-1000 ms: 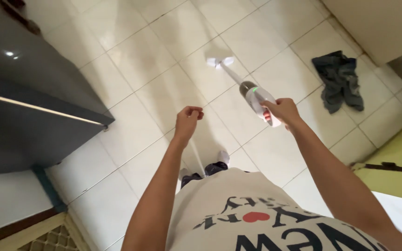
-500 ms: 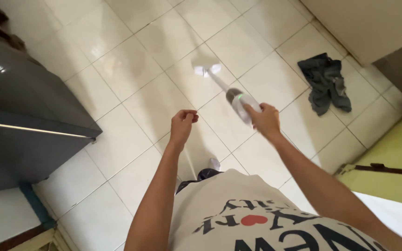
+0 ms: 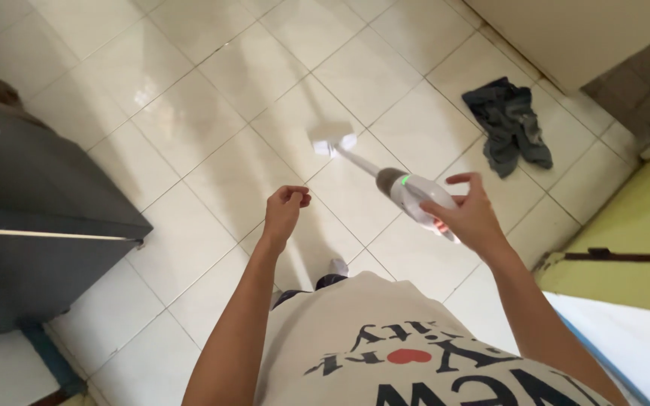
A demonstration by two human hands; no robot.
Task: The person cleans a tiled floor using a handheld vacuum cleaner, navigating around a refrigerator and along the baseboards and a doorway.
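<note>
**Stick vacuum held over a tiled floor, seen from above**

The tiled floor (image 3: 212, 98), pale and glossy, fills most of the view. A dark cabinet (image 3: 31, 218) stands at nine o'clock, its top catching a small light reflection. At three to four o'clock lies a yellow-green surface (image 3: 633, 233), with a white panel (image 3: 626, 338) below it. A crumpled dark cloth (image 3: 509, 124) lies on the tiles at about two o'clock, well apart from the vacuum. The stick vacuum (image 3: 408, 195) runs diagonally from the centre toward eleven o'clock: its white body, showing a small green light, sits just right of centre, a thin tube leads up and left, and the white floor head (image 3: 331, 139) rests on the tiles. The right hand (image 3: 469, 216) grips the vacuum's handle end with the lower fingers, while the thumb and forefinger stand spread and lifted off it. The left hand (image 3: 284, 210), near the centre, is loosely curled and holds nothing, well clear of the vacuum.
</note>
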